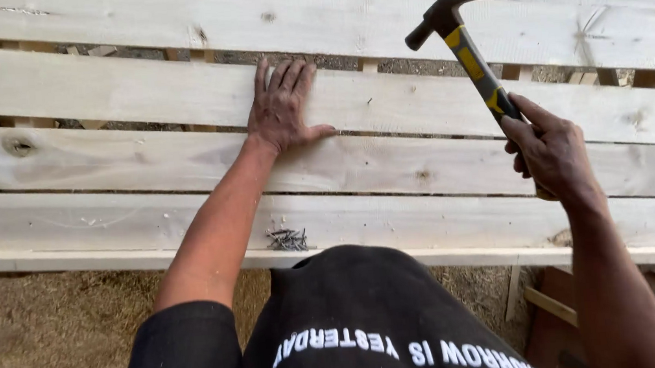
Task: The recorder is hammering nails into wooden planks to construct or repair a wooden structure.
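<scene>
1. Left hand (281,109) flat, fingers spread, pressing a plank (138,94).
2. Right hand (550,153) fingers clamped on raised hammer (464,46), right of left fingers.
3. Planks laid; nails (288,240) pile unused below left fingers.

Left hand (281,109) laid flat on planks (98,93); hammer (468,53) raised at right in right hand (550,153); nails (287,240), apparently loose, heaped on near plank (71,230).

Outdoor woodworking spot, prob. a yard or building site. Pale rough-sawn planks (138,90) laid side by side w/ gaps, bare dirt ground (49,342) below, small pile of loose nails (287,240) on nearest plank, claw hammer (464,46) raised above the boards.
</scene>
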